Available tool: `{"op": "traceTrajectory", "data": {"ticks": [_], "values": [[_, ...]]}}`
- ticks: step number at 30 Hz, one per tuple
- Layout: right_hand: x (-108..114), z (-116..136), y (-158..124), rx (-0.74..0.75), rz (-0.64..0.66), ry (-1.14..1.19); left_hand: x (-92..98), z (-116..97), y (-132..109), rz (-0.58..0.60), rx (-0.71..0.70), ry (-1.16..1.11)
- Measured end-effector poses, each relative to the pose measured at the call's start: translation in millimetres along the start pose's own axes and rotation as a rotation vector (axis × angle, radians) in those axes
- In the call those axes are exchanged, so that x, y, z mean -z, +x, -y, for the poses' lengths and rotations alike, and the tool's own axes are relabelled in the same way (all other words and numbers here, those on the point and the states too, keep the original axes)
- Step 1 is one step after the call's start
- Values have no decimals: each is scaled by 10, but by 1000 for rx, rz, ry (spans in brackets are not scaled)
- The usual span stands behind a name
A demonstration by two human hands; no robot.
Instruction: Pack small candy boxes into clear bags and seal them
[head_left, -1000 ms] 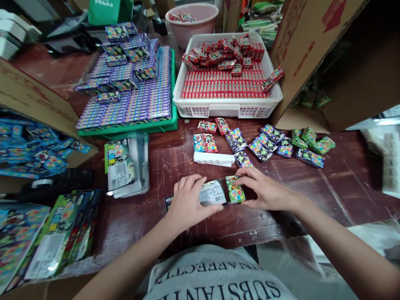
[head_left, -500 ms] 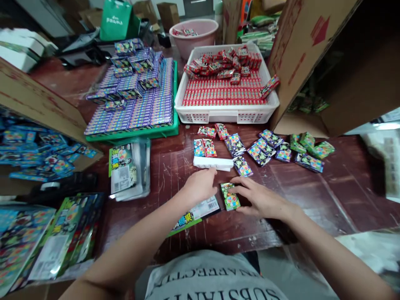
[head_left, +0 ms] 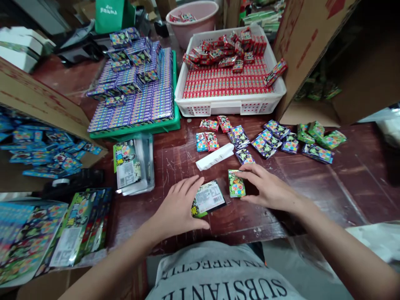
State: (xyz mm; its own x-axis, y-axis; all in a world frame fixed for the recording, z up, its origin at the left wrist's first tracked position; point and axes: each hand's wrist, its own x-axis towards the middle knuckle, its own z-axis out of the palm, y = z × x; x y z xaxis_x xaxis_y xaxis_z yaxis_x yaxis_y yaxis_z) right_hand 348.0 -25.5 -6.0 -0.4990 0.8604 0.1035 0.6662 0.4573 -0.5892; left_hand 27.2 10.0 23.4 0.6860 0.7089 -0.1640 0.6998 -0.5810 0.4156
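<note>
My left hand [head_left: 178,207] presses flat on a clear plastic bag with a printed label card [head_left: 208,198] near the table's front edge. My right hand [head_left: 269,189] pinches a small green candy box [head_left: 236,183] that lies at the bag's right end. Just beyond lies a white plastic strip [head_left: 215,156], tilted. Loose small boxes in red [head_left: 211,141], purple [head_left: 237,136] and green [head_left: 318,134] are scattered further back.
A white basket [head_left: 230,106] holds rows of red boxes; a green tray [head_left: 137,127] carries purple ones. A stack of bags [head_left: 133,163] lies left of centre. Cardboard cartons stand at left [head_left: 37,98] and right [head_left: 312,54]. A pink basin [head_left: 192,16] sits at the back.
My left hand went up to the white strip, then came back onto the bag. The strip now lies tilted. My right hand stayed on the green box.
</note>
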Motion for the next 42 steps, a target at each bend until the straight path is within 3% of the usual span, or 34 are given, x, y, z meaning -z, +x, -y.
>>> {"op": "traceTrajectory", "data": {"ticks": [3, 6, 12, 14, 17, 19, 21, 24, 27, 31, 35, 38, 42], "values": [[-65, 63, 79, -6, 58, -8, -148, 61, -213, 1, 42, 65], [-78, 109, 129, 26, 160, 73, -234, 69, -227, -47, 54, 45], [157, 81, 249, 109, 304, 227, -215, 36, -199, -64, -58, -102], [244, 63, 309, 121, 270, 254, -212, -7, -177, -116, -11, -154], [256, 93, 383, 30, 93, 347, -226, -140, -103, -285, 196, -237], [150, 152, 422, -99, -36, 540, -257, -246, -39, -397, 335, -341], [-19, 222, 463, -222, -131, 767, -312, -320, 11, -455, 378, -484], [-251, 301, 522, -327, -189, 940, -419, -310, 23, -456, 296, -791], [-351, 339, 548, -347, -88, 970, -485, -176, -29, -396, 178, -1055], [-418, 405, 516, -348, 17, 881, -433, 54, -80, -273, 115, -1128], [-586, 493, 461, -420, -146, 915, -297, 249, -52, -263, 147, -1029], [-677, 522, 455, -468, -251, 975, -225, 324, 3, -389, 152, -983], [-685, 576, 525, -423, -326, 933, -187, 313, 84, -468, 186, -1156]]}}
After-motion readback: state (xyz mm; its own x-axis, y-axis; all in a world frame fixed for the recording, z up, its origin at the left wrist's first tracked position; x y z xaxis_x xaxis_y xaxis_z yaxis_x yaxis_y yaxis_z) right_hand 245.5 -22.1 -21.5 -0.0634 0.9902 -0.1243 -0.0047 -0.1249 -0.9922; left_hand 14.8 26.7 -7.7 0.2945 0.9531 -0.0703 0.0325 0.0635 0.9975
